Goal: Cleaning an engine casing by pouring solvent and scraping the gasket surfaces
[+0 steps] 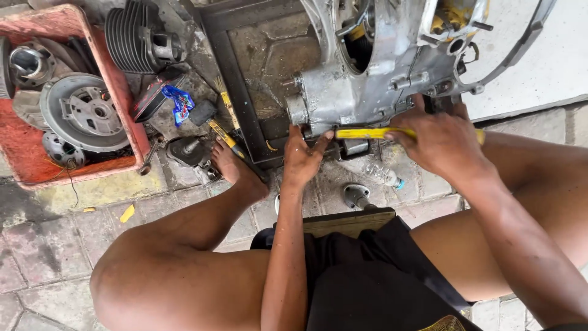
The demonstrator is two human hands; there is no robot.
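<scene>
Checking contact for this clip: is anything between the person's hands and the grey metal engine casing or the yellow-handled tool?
Nothing visible. The left hand touches the grey metal engine casing at its lower edge, and the right hand grips the yellow-handled tool directly.

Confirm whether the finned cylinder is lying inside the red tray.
No: the finned cylinder lies on the ground just outside the red tray, past its right wall, while a round metal disc lies inside.

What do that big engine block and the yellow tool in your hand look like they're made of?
Engine casing: looks like cast metal, probably aluminium, going by its dull silver-grey, rough, grimy surface. Yellow tool in the right hand: glossy yellow, perhaps plastic or painted metal; hard to tell.
</scene>
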